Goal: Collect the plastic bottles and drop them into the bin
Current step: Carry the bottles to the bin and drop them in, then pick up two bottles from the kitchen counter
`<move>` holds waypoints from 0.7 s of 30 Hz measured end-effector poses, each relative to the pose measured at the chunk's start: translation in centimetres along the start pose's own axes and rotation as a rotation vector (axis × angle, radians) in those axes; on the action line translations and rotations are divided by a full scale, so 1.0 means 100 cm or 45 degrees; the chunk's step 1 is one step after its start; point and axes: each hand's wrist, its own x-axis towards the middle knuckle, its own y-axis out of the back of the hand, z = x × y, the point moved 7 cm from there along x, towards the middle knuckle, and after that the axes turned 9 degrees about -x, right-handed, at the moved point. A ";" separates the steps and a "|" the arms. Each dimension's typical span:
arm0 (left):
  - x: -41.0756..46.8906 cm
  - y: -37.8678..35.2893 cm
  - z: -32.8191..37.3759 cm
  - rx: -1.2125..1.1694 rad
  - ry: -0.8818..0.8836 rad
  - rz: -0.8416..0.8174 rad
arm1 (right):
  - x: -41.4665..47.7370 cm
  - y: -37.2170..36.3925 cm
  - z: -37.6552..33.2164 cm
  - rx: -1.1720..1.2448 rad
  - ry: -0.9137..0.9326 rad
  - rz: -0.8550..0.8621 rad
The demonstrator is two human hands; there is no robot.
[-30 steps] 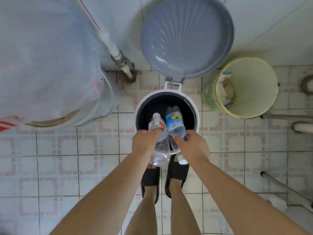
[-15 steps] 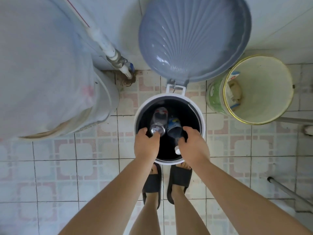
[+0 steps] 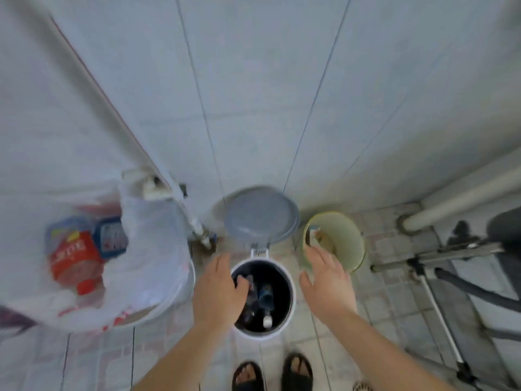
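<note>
A white pedal bin (image 3: 291,311) with a dark inside stands on the floor in front of my feet, its grey lid (image 3: 260,218) raised against the wall. Two plastic bottles (image 3: 265,299) lie inside it, one with a blue label and a white cap. My left hand (image 3: 218,292) hovers over the bin's left rim, empty, fingers loosely curled and apart. My right hand (image 3: 327,283) is spread wide to the right of the bin, holding nothing.
A white plastic sack (image 3: 135,258) at the left holds a bottle with a red label (image 3: 74,263) and other packaging. A yellow-green bucket (image 3: 353,244) stands right of the bin. Metal stand legs (image 3: 439,300) and a hose lie at the right. Pipes run along the wall.
Both hands have let go of the bottles, which now lie inside the bin. The hands have lifted and spread apart. The camera has risen and tilted up, showing more wall.
</note>
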 end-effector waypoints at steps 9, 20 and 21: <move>-0.065 0.103 0.173 0.029 -0.510 0.099 | -0.081 0.206 0.025 -0.091 -0.010 0.486; -0.244 0.086 0.347 -0.008 -0.964 0.197 | -0.311 0.306 0.179 -0.098 -0.367 0.893; -0.269 0.072 0.358 0.000 -1.007 0.167 | -0.341 0.305 0.197 -0.108 -0.409 0.908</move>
